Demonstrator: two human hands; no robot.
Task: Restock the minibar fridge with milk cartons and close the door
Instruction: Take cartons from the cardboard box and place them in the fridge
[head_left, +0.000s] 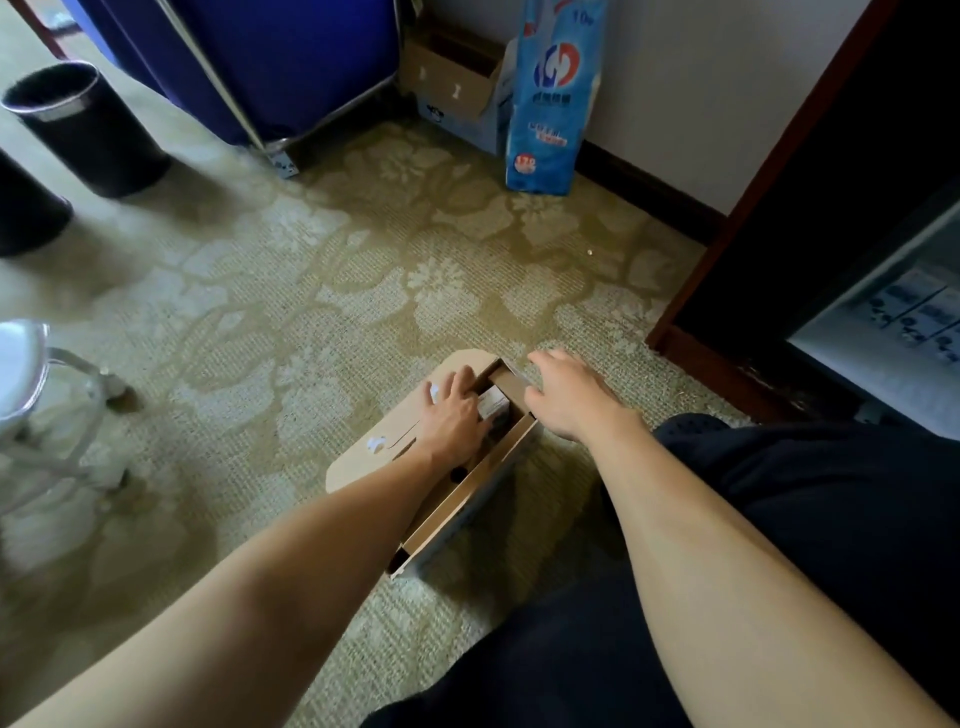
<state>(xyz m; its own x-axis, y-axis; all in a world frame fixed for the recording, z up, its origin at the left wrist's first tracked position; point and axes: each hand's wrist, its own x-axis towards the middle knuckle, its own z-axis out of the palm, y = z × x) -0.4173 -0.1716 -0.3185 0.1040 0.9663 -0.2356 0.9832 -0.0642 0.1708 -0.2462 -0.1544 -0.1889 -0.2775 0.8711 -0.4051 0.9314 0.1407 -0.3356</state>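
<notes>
An open cardboard box (467, 493) lies on the carpet in front of my knees, its flap folded out to the left. My left hand (451, 415) reaches into the box, fingers around a white milk carton (492, 404) inside it. My right hand (563, 397) hovers over the box's far right edge with fingers spread, holding nothing. The open minibar fridge (883, 332) is at the right edge, with several milk cartons (919, 312) standing on its shelf.
A dark wooden cabinet frame (737, 218) surrounds the fridge. A blue paper pack (553, 98) and a cardboard box (452, 78) stand by the wall. A blue cart (249, 62) is behind, black bins (88, 130) at left, a clear chair (31, 374) at far left.
</notes>
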